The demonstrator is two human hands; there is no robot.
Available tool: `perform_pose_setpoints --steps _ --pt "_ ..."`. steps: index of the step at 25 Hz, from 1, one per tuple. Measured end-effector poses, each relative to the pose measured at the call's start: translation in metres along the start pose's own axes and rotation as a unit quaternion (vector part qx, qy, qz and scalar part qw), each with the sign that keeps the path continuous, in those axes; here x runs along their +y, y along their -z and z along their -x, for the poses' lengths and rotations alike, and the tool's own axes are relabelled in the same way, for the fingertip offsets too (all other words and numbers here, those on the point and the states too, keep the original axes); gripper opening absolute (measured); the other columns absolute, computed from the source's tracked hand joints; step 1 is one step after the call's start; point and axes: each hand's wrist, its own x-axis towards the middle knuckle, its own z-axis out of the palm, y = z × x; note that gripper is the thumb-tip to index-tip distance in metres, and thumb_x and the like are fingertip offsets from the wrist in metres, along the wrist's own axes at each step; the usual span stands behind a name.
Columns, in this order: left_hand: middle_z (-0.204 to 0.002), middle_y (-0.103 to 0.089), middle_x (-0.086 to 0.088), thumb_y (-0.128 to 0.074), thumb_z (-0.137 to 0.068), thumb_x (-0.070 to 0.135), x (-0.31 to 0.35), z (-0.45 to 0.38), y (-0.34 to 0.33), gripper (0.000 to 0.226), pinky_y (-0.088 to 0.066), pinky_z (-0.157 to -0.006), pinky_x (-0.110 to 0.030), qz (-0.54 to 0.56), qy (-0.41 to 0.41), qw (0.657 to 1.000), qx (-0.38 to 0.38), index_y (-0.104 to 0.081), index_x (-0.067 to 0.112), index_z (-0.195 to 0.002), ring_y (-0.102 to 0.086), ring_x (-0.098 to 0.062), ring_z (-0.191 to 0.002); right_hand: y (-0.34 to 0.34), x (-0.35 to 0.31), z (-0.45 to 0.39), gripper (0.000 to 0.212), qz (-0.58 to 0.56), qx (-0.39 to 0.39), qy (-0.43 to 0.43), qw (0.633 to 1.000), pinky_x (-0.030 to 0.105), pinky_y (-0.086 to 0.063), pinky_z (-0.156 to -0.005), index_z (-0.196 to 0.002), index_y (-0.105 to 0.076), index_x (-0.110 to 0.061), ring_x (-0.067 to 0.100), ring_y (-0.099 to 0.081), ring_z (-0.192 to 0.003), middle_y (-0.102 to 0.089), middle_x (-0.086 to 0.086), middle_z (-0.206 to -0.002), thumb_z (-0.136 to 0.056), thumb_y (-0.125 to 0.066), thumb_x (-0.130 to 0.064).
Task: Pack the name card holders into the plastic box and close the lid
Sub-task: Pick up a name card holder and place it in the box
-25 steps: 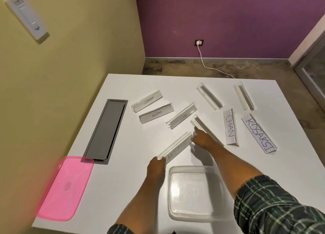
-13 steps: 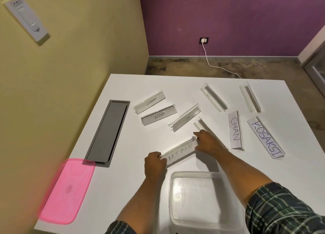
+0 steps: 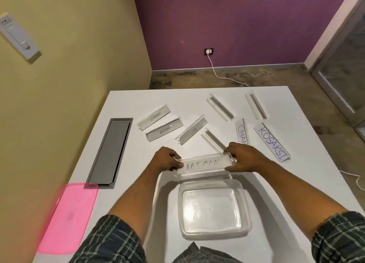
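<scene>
Both hands' fingers (image 3: 230, 150) grip the BATMAN holder (image 3: 203, 164) above the bare plastic box (image 3: 212, 207).

Worktop (image 3: 296, 183) white. Lid (image 3: 67, 219) translucent pink. Box (image 3: 213, 207) clear, colourless. BATMAN holder (image 3: 203, 165) clear, white card, dark lettering. KOSAKSI card (image 3: 271, 141) white, purple-blue letters. Sleeves (image 3: 110, 241) dark green plaid, pale lines. Hatch (image 3: 110, 152) grey. Walls: ochre yellow (image 3: 79, 65), purple (image 3: 237, 25). Cable (image 3: 221, 76) white.

The plastic box (image 3: 214, 207) lies open-topped with bare table (image 3: 138, 183) around it; scattered holders (image 3: 191, 129) crowd the far side.
</scene>
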Motion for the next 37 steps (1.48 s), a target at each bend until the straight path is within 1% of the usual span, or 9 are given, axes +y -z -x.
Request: perform_pose_setpoints --steps 4,8,14,17,19,21,23,31,37 --pt "-0.078 -0.072 -0.013 -0.088 -0.072 0.003 0.007 0.011 -0.004 0.031 -0.061 -0.068 -0.029 -0.025 0.009 0.992 -0.121 -0.074 -0.003 -0.100 -0.068 -0.022 -0.070 -0.004 0.008 0.046 0.061 -0.026 0.019 0.051 0.998 0.017 -0.042 -0.064 -0.114 -0.061 -0.033 0.002 -0.053 -0.083 -0.045 -0.021 -0.105 -0.065 -0.075 -0.066" --pt "-0.079 -0.071 -0.014 -0.086 -0.072 -0.005 0.010 0.023 -0.013 0.023 -0.062 -0.065 -0.028 -0.071 0.015 0.976 -0.207 -0.069 0.003 -0.085 -0.070 -0.018 -0.066 -0.017 0.007 0.070 0.049 -0.049 0.000 0.071 0.996 0.032 -0.053 -0.075 -0.104 -0.056 -0.034 0.004 -0.058 -0.089 -0.060 -0.021 -0.099 -0.069 -0.075 -0.064" --pt "-0.093 -0.073 -0.019 -0.086 -0.072 -0.003 0.005 0.032 -0.043 0.028 -0.063 -0.072 -0.033 -0.264 0.000 0.934 -0.239 -0.064 0.006 -0.087 -0.072 -0.027 -0.073 -0.040 -0.001 0.080 0.048 -0.030 -0.032 0.115 0.992 0.028 -0.049 -0.072 -0.101 -0.058 -0.026 0.010 -0.055 -0.083 -0.061 -0.013 -0.093 -0.073 -0.072 -0.062" --pt "-0.102 -0.074 -0.010 -0.081 -0.078 0.010 -0.007 0.036 -0.063 0.025 -0.058 -0.073 -0.033 -0.441 -0.070 0.877 -0.177 -0.066 0.010 -0.098 -0.073 -0.023 -0.079 -0.052 -0.002 0.082 0.048 -0.007 -0.040 0.124 0.991 0.030 -0.047 -0.070 -0.101 -0.059 -0.020 0.015 -0.057 -0.081 -0.063 -0.007 -0.093 -0.075 -0.072 -0.058" --pt "-0.107 -0.068 -0.009 -0.072 -0.085 0.017 -0.018 0.041 -0.072 0.023 -0.049 -0.071 -0.032 -0.552 -0.155 0.812 -0.109 -0.067 0.011 -0.107 -0.070 -0.029 -0.093 -0.060 -0.003 0.085 0.049 0.035 -0.022 0.129 0.991 0.030 -0.044 -0.069 -0.099 -0.060 -0.018 0.019 -0.059 -0.079 -0.065 -0.004 -0.092 -0.075 -0.069 -0.059" --pt "-0.107 -0.067 -0.011 -0.063 -0.089 0.011 -0.029 0.043 -0.082 0.015 -0.041 -0.069 -0.033 -0.617 -0.230 0.749 -0.075 -0.066 0.008 -0.103 -0.067 -0.034 -0.096 -0.068 -0.007 0.085 0.048 0.090 0.002 0.139 0.986 0.029 -0.040 -0.067 -0.094 -0.060 -0.018 0.020 -0.059 -0.072 -0.065 -0.003 -0.085 -0.074 -0.067 -0.061" --pt "-0.104 -0.068 -0.013 -0.056 -0.086 0.000 -0.036 0.045 -0.091 0.016 -0.039 -0.067 -0.034 -0.641 -0.265 0.717 -0.069 -0.066 0.007 -0.096 -0.068 -0.035 -0.094 -0.073 -0.014 0.084 0.046 0.127 0.004 0.148 0.981 0.030 -0.041 -0.068 -0.091 -0.059 -0.018 0.022 -0.059 -0.067 -0.064 -0.003 -0.079 -0.073 -0.067 -0.059" --pt "-0.096 -0.067 -0.009 -0.051 -0.081 -0.009 -0.067 0.049 -0.102 0.028 -0.034 -0.088 -0.038 -0.643 -0.267 0.718 -0.019 -0.067 0.011 -0.094 -0.064 -0.032 -0.091 -0.095 -0.043 0.067 0.026 0.270 -0.075 0.071 0.957 0.035 -0.035 -0.096 -0.106 -0.056 -0.011 0.029 -0.065 -0.079 -0.069 0.008 -0.093 -0.082 -0.060 -0.019" --pt "-0.105 -0.062 -0.008 -0.048 -0.087 -0.002 -0.080 0.049 -0.097 0.029 -0.036 -0.086 -0.039 -0.605 -0.247 0.757 0.005 -0.067 0.011 -0.103 -0.058 -0.032 -0.101 -0.113 -0.057 0.053 0.024 0.303 -0.095 0.047 0.947 0.038 -0.033 -0.104 -0.099 -0.059 -0.010 0.030 -0.068 -0.085 -0.071 0.010 -0.094 -0.078 -0.060 0.002"
